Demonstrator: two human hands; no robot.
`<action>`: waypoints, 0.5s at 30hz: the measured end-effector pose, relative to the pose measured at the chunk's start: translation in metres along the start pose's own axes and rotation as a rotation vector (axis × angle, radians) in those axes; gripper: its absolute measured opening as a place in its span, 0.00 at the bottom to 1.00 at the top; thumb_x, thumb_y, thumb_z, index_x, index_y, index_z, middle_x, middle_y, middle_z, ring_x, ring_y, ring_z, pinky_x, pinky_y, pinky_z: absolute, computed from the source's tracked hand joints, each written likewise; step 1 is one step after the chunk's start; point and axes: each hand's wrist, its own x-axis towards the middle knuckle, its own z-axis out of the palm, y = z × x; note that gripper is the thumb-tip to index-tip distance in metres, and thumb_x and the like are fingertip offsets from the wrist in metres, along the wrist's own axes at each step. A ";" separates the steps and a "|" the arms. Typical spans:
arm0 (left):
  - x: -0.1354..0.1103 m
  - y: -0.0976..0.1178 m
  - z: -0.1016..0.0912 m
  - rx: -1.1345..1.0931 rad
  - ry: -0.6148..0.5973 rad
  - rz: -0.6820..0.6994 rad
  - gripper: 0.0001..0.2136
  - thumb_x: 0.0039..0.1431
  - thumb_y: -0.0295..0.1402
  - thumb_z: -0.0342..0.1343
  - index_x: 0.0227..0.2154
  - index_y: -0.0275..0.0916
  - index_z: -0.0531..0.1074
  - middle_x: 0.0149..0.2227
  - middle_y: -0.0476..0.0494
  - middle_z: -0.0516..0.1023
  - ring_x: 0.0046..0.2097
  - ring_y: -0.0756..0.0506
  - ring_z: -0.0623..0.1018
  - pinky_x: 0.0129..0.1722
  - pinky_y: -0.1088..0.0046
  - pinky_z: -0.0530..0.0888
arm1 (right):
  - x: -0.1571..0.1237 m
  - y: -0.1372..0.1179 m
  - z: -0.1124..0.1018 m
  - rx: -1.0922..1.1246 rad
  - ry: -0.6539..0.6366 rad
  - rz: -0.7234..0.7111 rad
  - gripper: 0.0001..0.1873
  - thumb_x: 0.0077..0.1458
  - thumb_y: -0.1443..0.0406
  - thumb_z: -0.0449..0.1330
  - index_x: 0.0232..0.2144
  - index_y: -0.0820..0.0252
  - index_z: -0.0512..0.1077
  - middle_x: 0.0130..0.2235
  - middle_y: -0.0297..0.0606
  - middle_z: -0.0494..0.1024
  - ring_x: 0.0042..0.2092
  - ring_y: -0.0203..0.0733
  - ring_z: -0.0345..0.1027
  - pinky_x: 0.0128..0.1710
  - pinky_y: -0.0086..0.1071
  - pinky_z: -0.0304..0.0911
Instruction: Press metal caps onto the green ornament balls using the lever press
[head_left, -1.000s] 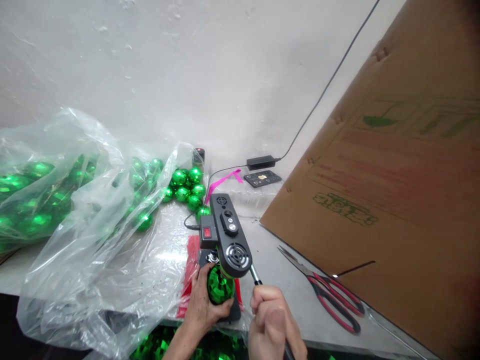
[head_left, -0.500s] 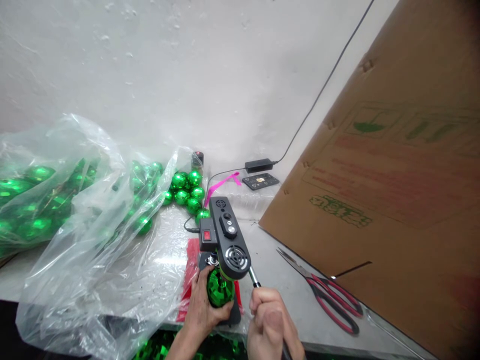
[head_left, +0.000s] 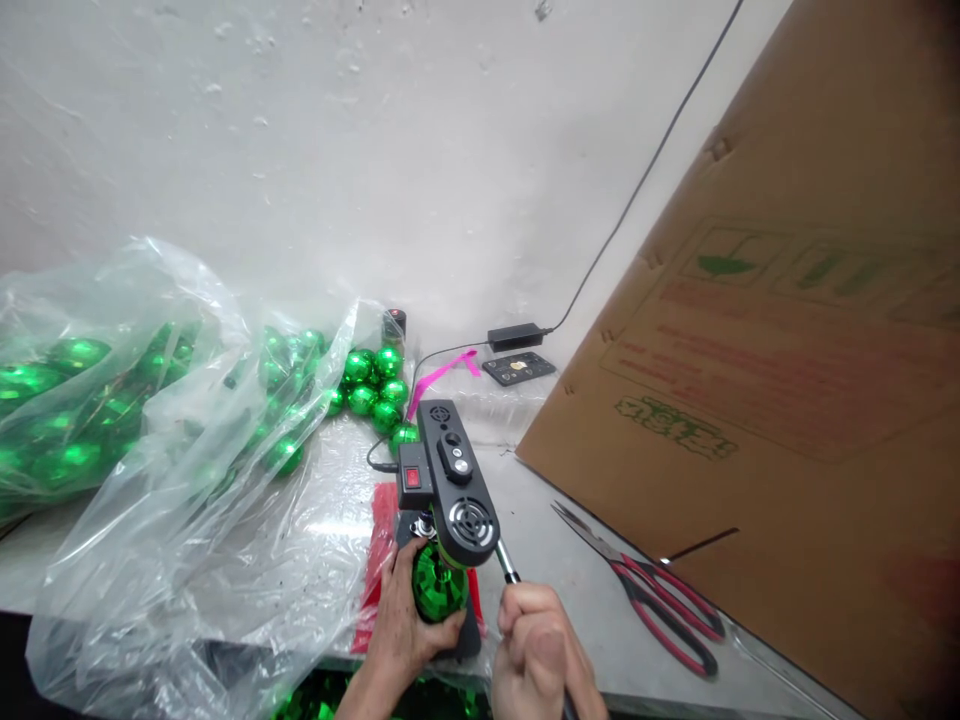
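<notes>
My left hand [head_left: 401, 625] is closed around a shiny green faceted bauble [head_left: 438, 583], thumb at its lower right. The bauble sits under the front end of a small black bench machine [head_left: 457, 480], which has round vents and a red switch [head_left: 413, 477]. My right hand [head_left: 544, 640] makes a fist around the machine's lever [head_left: 508, 562], a metal rod on its right side. Red sheet material [head_left: 384, 530] lies beneath the machine's base. The top of the bauble, where it meets the machine, is partly hidden.
Large scissors [head_left: 645, 580] lie on the right, beside a big cardboard box [head_left: 787, 400]. Clear plastic bags [head_left: 195, 500] with green baubles cover the left. Loose green baubles [head_left: 363, 400], a pink ribbon [head_left: 442, 374], a power adapter [head_left: 516, 336] and a phone [head_left: 519, 369] sit behind.
The view has tilted slightly, so everything appears a little lower. Both hands keep the same grip on the bauble and the lever.
</notes>
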 end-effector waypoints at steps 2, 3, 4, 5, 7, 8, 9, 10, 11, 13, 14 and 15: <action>0.000 -0.002 0.001 0.005 0.010 0.003 0.38 0.45 0.33 0.70 0.63 0.35 0.73 0.60 0.31 0.83 0.62 0.27 0.82 0.67 0.40 0.78 | -0.001 0.000 0.000 0.001 0.000 0.010 0.25 0.75 0.69 0.53 0.22 0.57 0.61 0.23 0.28 0.65 0.24 0.31 0.61 0.23 0.28 0.53; 0.000 -0.003 0.001 0.005 0.009 0.010 0.38 0.45 0.33 0.70 0.63 0.36 0.73 0.60 0.31 0.83 0.62 0.27 0.83 0.66 0.41 0.78 | -0.001 0.001 0.000 -0.001 -0.002 0.014 0.25 0.75 0.69 0.53 0.22 0.57 0.61 0.23 0.28 0.65 0.24 0.31 0.61 0.23 0.28 0.52; 0.000 -0.003 0.002 0.005 0.007 0.016 0.38 0.45 0.34 0.70 0.63 0.36 0.73 0.60 0.31 0.83 0.62 0.27 0.83 0.66 0.41 0.79 | -0.001 0.001 0.000 -0.002 -0.002 0.013 0.25 0.76 0.69 0.53 0.22 0.57 0.61 0.23 0.28 0.65 0.24 0.31 0.61 0.23 0.28 0.52; 0.000 -0.004 0.002 0.005 0.008 0.022 0.38 0.45 0.34 0.70 0.63 0.36 0.73 0.60 0.30 0.83 0.61 0.26 0.83 0.65 0.41 0.79 | -0.001 0.001 0.000 -0.001 0.001 0.007 0.26 0.76 0.69 0.52 0.22 0.57 0.61 0.23 0.28 0.64 0.24 0.31 0.61 0.23 0.29 0.52; 0.000 -0.005 0.003 0.003 0.015 0.024 0.38 0.45 0.34 0.70 0.63 0.35 0.73 0.60 0.30 0.83 0.61 0.26 0.83 0.64 0.40 0.80 | 0.000 0.002 -0.001 -0.004 0.000 0.001 0.26 0.76 0.69 0.52 0.22 0.57 0.61 0.23 0.28 0.64 0.24 0.31 0.61 0.23 0.29 0.53; 0.000 -0.005 0.003 0.001 0.021 0.023 0.38 0.45 0.34 0.70 0.63 0.35 0.73 0.60 0.30 0.83 0.61 0.26 0.83 0.65 0.40 0.79 | -0.001 0.002 -0.002 -0.009 -0.004 0.002 0.26 0.76 0.69 0.52 0.22 0.56 0.62 0.23 0.28 0.65 0.24 0.31 0.61 0.23 0.29 0.53; 0.000 -0.005 0.004 -0.002 0.028 0.021 0.38 0.45 0.33 0.70 0.63 0.36 0.73 0.60 0.30 0.83 0.61 0.26 0.83 0.65 0.39 0.79 | -0.001 0.002 -0.002 -0.013 -0.011 0.002 0.26 0.77 0.68 0.52 0.22 0.56 0.61 0.23 0.28 0.65 0.24 0.32 0.61 0.24 0.29 0.53; 0.000 -0.005 0.004 -0.004 0.033 0.019 0.38 0.44 0.33 0.70 0.63 0.36 0.73 0.60 0.30 0.83 0.61 0.26 0.83 0.66 0.38 0.78 | -0.002 0.003 -0.003 -0.019 -0.021 0.000 0.26 0.77 0.68 0.52 0.22 0.56 0.61 0.24 0.28 0.65 0.24 0.31 0.61 0.23 0.29 0.54; 0.001 -0.005 0.004 -0.005 0.027 0.021 0.38 0.44 0.33 0.70 0.63 0.36 0.73 0.60 0.31 0.83 0.61 0.26 0.83 0.66 0.38 0.78 | -0.003 0.003 -0.004 -0.025 -0.036 -0.004 0.26 0.78 0.67 0.52 0.22 0.56 0.61 0.24 0.28 0.66 0.24 0.31 0.61 0.23 0.28 0.55; 0.001 -0.006 0.005 -0.005 0.014 0.025 0.38 0.43 0.33 0.71 0.63 0.37 0.74 0.59 0.30 0.84 0.61 0.26 0.83 0.65 0.38 0.79 | -0.007 0.005 -0.004 -0.038 -0.064 -0.021 0.27 0.79 0.66 0.51 0.22 0.57 0.61 0.25 0.28 0.67 0.25 0.31 0.62 0.23 0.28 0.56; 0.001 -0.006 0.004 -0.004 0.016 0.024 0.38 0.43 0.33 0.71 0.62 0.37 0.74 0.59 0.30 0.84 0.61 0.26 0.83 0.65 0.39 0.79 | -0.009 0.006 -0.004 -0.041 -0.070 -0.031 0.27 0.79 0.65 0.51 0.23 0.57 0.61 0.26 0.28 0.67 0.26 0.31 0.62 0.24 0.28 0.57; 0.002 -0.007 0.004 -0.004 0.019 0.019 0.38 0.43 0.33 0.71 0.62 0.37 0.74 0.59 0.30 0.84 0.61 0.25 0.83 0.64 0.39 0.80 | -0.011 0.008 -0.003 -0.042 -0.069 -0.043 0.27 0.80 0.65 0.50 0.23 0.57 0.61 0.27 0.28 0.67 0.26 0.31 0.62 0.25 0.28 0.58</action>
